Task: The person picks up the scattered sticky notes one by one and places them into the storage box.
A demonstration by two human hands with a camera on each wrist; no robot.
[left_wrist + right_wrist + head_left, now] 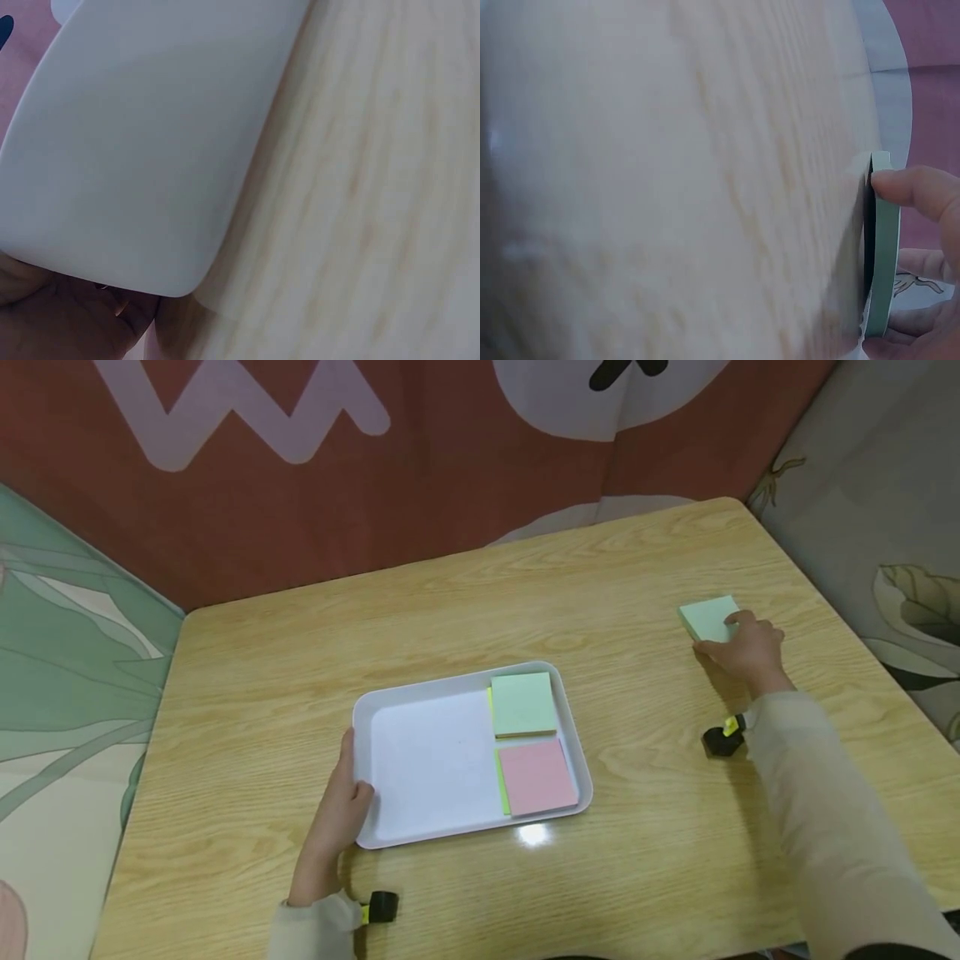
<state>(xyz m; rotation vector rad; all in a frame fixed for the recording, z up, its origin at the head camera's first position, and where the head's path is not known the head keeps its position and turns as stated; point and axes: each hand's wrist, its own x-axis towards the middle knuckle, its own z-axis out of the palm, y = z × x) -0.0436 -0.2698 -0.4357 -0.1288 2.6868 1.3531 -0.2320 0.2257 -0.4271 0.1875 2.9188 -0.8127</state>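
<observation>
My right hand [750,647] pinches a pale green sticky note pad [705,617] at the far right of the table. In the right wrist view, the thumb and fingers hold the edges of that pad [886,247], which is tilted, with a dark gap between it and the wood. At the left end of a white tray [427,768], my left hand [339,806] grips the rim, thumb over the edge. Inside the tray's right part lie a pale green sticky note pad [523,704] and, nearer me, a pink one [537,778]. Yellow-green edges show under both.
The wooden table [285,668] runs back to a reddish-brown patterned wall covering [435,502]. Printed fabric hangs on both sides. A black wrist camera [722,742] sits below the right hand, and another [384,907] beside the left wrist.
</observation>
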